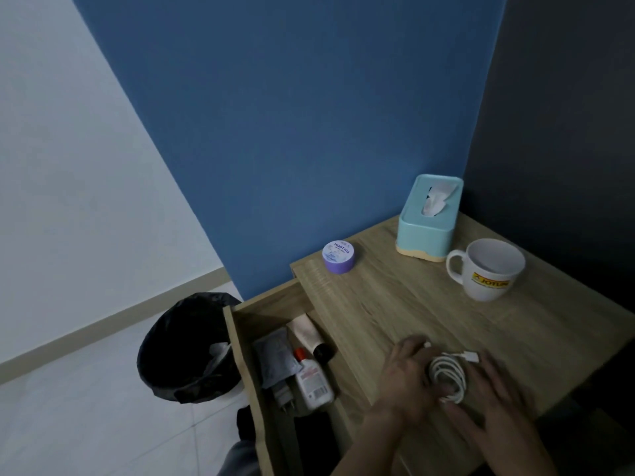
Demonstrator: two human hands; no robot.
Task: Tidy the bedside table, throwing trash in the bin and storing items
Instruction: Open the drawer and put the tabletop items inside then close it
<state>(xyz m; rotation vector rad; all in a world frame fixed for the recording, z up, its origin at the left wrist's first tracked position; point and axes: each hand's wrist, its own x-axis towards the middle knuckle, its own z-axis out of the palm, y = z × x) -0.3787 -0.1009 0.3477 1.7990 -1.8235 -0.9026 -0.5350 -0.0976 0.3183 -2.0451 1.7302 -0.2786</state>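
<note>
A coiled white cable (448,374) lies on the wooden bedside table (405,304) near its front edge. My left hand (407,379) presses on the coil's left side and my right hand (498,403) grips its right side, fingers curled round the loops. The cable's plug end sticks out at the top right of the coil. The drawer (240,345) stands pulled out to the left of the table. Inside it lie a cream tube (307,333), a white bottle with a red cap (312,381), a grey pouch (276,352) and a charger plug (283,395).
A purple round tin (339,256) sits at the table's back left corner. A teal tissue box (427,218) and a white mug (488,269) stand at the back right. A bin with a black liner (185,345) is on the floor left of the drawer.
</note>
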